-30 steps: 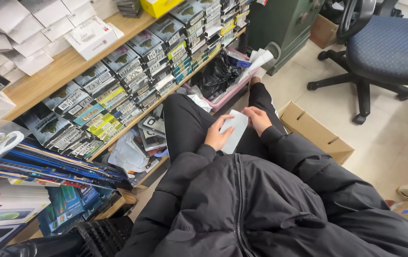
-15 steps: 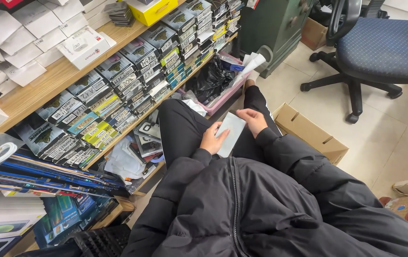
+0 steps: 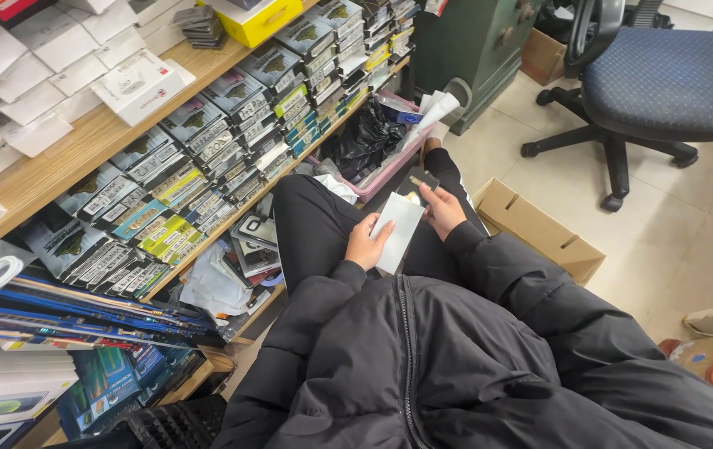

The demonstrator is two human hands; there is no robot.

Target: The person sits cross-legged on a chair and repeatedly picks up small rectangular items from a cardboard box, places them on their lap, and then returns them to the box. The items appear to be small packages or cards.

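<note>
Over my lap, the fingers of my left hand (image 3: 365, 245) are curled around the lower edge of a flat white rectangular paper sleeve (image 3: 399, 231), with the thumb pressed on its face. My right hand (image 3: 441, 209) pinches a small black flat card-like piece (image 3: 419, 182) at the top end of the sleeve; whether this piece is going in or coming out, I cannot tell. It seems about half out of the sleeve, so I judge the handling is in the middle, not finished. Both things are above my black trousers (image 3: 310, 220), touching nothing else. An open brown cardboard box (image 3: 539, 233) stands on the floor just beside my right leg, and packed wooden shelves (image 3: 90, 137) are at my left.
</note>
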